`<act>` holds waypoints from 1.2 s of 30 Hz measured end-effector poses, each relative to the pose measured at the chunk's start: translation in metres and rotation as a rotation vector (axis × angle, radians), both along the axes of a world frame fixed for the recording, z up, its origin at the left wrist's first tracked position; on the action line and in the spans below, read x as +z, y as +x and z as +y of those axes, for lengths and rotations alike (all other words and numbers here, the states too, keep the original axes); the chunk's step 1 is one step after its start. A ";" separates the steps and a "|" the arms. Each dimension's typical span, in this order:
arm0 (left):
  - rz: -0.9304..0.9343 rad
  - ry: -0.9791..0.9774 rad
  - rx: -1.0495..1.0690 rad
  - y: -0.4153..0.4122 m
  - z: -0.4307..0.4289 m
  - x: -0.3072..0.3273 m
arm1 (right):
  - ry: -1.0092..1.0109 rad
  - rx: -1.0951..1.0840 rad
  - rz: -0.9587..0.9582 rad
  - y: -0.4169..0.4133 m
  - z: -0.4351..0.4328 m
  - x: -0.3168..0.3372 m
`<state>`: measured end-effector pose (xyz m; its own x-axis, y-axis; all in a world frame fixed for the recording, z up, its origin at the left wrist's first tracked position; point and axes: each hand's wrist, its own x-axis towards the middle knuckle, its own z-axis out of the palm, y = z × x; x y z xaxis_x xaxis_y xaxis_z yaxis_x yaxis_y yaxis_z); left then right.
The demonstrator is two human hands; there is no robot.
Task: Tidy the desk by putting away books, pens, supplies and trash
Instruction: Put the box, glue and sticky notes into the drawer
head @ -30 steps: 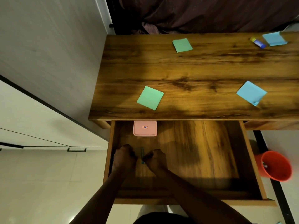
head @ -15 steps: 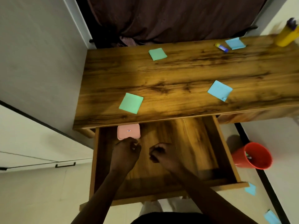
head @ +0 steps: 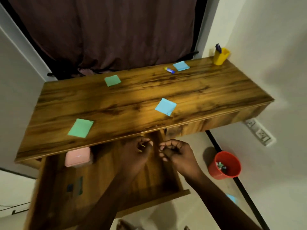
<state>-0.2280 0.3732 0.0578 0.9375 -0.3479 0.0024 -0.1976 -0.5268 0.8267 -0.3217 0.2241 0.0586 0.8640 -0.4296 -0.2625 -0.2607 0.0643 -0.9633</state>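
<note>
My left hand (head: 139, 151) and my right hand (head: 175, 152) hover side by side over the open drawer (head: 166, 197), just below the desk's front edge. Both have curled fingers and I see nothing held in them. In the drawer lie a pink box (head: 77, 156) at the back left and a blurred green pen (head: 80, 185) beside a small dark item (head: 70, 187). The wooden desk (head: 132, 97) carries two green sticky notes (head: 80, 128) (head: 112, 80), two blue sticky notes (head: 165, 106) (head: 181, 65) and a glue stick (head: 169, 70).
A yellow cup (head: 220, 56) with pens stands at the desk's far right corner. On the floor to the right sits a red bin (head: 224, 164) holding scraps, with a blue note (head: 231, 198) lying nearby. A dark curtain hangs behind the desk; a wall socket (head: 259, 131) is at the right.
Both hands left the green pen in the drawer and rose toward the desk's front edge. The view swung up and to the right, bringing the yellow cup into sight.
</note>
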 end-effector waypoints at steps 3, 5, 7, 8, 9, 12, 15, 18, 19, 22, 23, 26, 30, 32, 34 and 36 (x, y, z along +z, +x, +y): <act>-0.002 -0.031 0.013 -0.025 -0.049 0.003 | -0.037 -0.026 -0.049 -0.029 -0.051 0.008; 0.009 -0.075 0.016 -0.041 -0.083 0.007 | -0.071 -0.039 -0.069 -0.045 -0.086 0.011; 0.005 -0.085 0.002 -0.053 -0.113 0.012 | -0.082 -0.059 -0.081 -0.057 -0.116 0.014; 0.003 -0.091 -0.003 -0.058 -0.127 0.014 | -0.090 -0.066 -0.086 -0.062 -0.130 0.015; -0.006 -0.093 -0.007 -0.061 -0.140 0.015 | -0.100 -0.070 -0.095 -0.066 -0.144 0.018; -0.005 -0.108 -0.013 -0.064 -0.174 0.019 | -0.127 -0.073 -0.116 -0.069 -0.178 0.024; -0.029 -0.140 -0.005 -0.059 -0.204 0.021 | -0.146 -0.068 -0.140 -0.062 -0.208 0.025; -0.028 -0.166 0.014 -0.048 -0.228 0.024 | -0.155 -0.057 -0.166 -0.048 -0.235 0.027; -0.029 -0.182 0.018 -0.044 -0.236 0.024 | -0.165 -0.049 -0.172 -0.041 -0.245 0.029; -0.023 -0.218 0.038 -0.026 -0.257 0.020 | -0.218 -0.022 -0.178 -0.019 -0.274 0.031; -0.021 -0.220 0.048 -0.018 -0.264 0.018 | -0.235 -0.017 -0.176 -0.011 -0.284 0.031; -0.008 -0.198 0.091 0.010 -0.285 0.014 | -0.234 -0.013 -0.158 0.015 -0.309 0.031; -0.010 -0.219 0.127 0.045 -0.312 0.014 | -0.278 0.051 -0.113 0.052 -0.340 0.026; -0.011 -0.201 0.141 0.061 -0.321 0.015 | -0.291 0.075 -0.101 0.072 -0.353 0.024; -0.005 -0.161 0.167 0.077 -0.328 0.015 | -0.322 0.098 -0.099 0.094 -0.363 0.022; 0.003 -0.139 0.195 0.091 -0.332 0.015 | -0.347 0.125 -0.094 0.115 -0.369 0.022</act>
